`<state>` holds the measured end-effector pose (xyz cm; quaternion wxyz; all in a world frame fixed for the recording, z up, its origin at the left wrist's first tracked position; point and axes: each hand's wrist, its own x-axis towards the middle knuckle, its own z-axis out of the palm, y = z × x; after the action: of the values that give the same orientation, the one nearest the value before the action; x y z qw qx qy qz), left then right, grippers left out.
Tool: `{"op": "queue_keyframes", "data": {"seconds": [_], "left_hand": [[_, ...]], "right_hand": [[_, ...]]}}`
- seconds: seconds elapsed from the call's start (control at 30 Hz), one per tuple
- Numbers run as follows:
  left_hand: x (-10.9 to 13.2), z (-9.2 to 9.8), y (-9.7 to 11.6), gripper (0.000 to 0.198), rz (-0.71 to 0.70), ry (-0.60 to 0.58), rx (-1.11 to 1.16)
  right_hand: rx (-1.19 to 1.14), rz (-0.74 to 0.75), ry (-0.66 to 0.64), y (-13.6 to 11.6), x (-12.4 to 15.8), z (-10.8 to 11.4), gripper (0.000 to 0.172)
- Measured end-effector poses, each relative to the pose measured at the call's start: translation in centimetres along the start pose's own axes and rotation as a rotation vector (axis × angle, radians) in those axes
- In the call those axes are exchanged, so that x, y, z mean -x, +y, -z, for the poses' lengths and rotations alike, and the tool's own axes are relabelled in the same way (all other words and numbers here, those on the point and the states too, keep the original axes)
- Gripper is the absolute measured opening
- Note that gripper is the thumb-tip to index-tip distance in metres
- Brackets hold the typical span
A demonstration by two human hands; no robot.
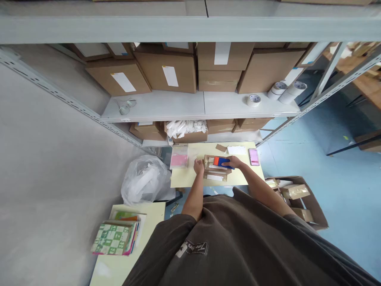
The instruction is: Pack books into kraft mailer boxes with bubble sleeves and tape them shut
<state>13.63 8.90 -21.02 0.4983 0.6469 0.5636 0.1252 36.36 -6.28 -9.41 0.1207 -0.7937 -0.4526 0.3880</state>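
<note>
A small cardboard box (216, 172) with white labels lies on the pale yellow table (190, 180). My right hand (233, 162) is closed around a blue-and-orange hand tool (222, 161), held over the top of the box with the orange end to the left. At the box's left end is my left hand (199, 166), fingers curled against or right beside the cardboard; what they hold, if anything, is too small to see. Behind the box lie a brown cardboard scrap (221, 147) and white paper (236, 150).
A pink-and-clear package (179, 156) and a purple item (254, 157) flank the work. Shelves (178, 105) with cartons (166, 73) and tape rolls (253, 100) stand ahead. An open carton (320, 216) is at right; a plastic bag (145, 178) and stacked books (114, 238) are left.
</note>
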Motion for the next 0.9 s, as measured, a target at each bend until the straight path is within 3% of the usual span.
{"op": "queue_keyframes", "data": {"seconds": [0.13, 0.33, 0.43, 0.6, 0.67, 0.77, 0.9], "left_hand": [[-0.3, -1.2, 1.3, 0.049, -0.03, -0.118, -0.061], [-0.4, -3.0, 1.1, 0.058, -0.053, -0.099, -0.106], [-0.3, -3.7, 0.8, 0.061, -0.042, -0.105, -0.147], [-0.5, -4.3, 0.8, 0.064, -0.04, -0.085, -0.189], [-0.6, -4.3, 0.9, 0.064, -0.044, -0.079, -0.192], [-0.5, -4.2, 1.2, 0.065, -0.043, -0.07, -0.203], [-0.3, -4.0, 1.5, 0.061, -0.068, -0.061, -0.226]], "right_hand": [[0.1, -0.03, -0.02, -1.0, -0.2, -0.1, 0.049], [0.205, -0.113, -0.051, -2.1, -0.7, 0.6, 0.061], [0.215, -0.178, -0.05, 0.9, 0.8, 2.1, 0.063], [0.275, -0.341, -0.059, 10.3, 6.4, 6.0, 0.058], [0.276, -0.372, -0.059, 12.9, 7.9, 6.9, 0.057], [0.27, -0.422, -0.041, 13.7, 7.8, 6.5, 0.06], [0.255, -0.505, 0.01, 10.2, 4.5, 3.5, 0.064]]}}
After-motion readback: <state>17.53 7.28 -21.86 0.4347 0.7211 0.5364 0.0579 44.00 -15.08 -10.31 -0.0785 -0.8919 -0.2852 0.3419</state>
